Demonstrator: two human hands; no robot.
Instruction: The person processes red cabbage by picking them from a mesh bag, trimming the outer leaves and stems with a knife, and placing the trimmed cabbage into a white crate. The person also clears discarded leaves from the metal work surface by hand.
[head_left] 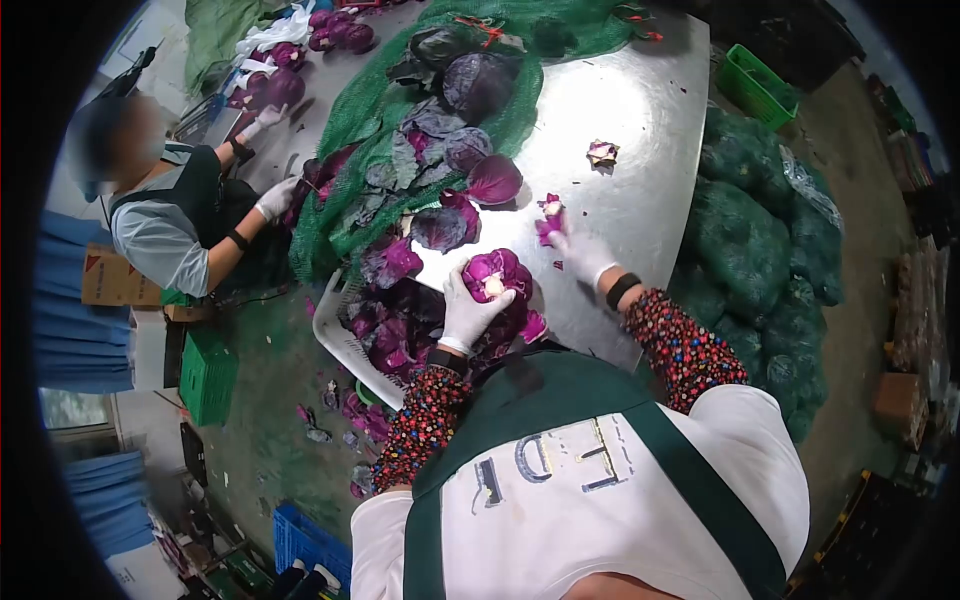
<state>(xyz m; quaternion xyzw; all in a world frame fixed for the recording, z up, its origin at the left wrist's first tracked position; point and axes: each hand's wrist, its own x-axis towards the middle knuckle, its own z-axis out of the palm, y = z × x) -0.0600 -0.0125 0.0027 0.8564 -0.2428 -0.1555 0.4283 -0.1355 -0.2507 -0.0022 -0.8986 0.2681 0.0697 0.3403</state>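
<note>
A purple cabbage [508,268] with its pale stem end facing up is held in my gloved left hand [472,308], near the table's front edge. To its right, my gloved right hand [585,255] has its fingertips at a small purple and white cabbage piece [549,222]; whether they grip it is hard to tell. Below and left of the held cabbage, a white basket [335,335] contains purple leaves. Loose dark outer leaves [440,228] lie beyond, beside a green mesh sack [345,190]. A cut stem piece [602,154] rests farther back on the metal table [640,110].
At the left, a co-worker [165,215] in gloves handles cabbages by the table. Full green mesh sacks [745,245] are stacked along the right side, below a green crate [755,88]. Leaf scraps [365,415] litter the floor near the basket.
</note>
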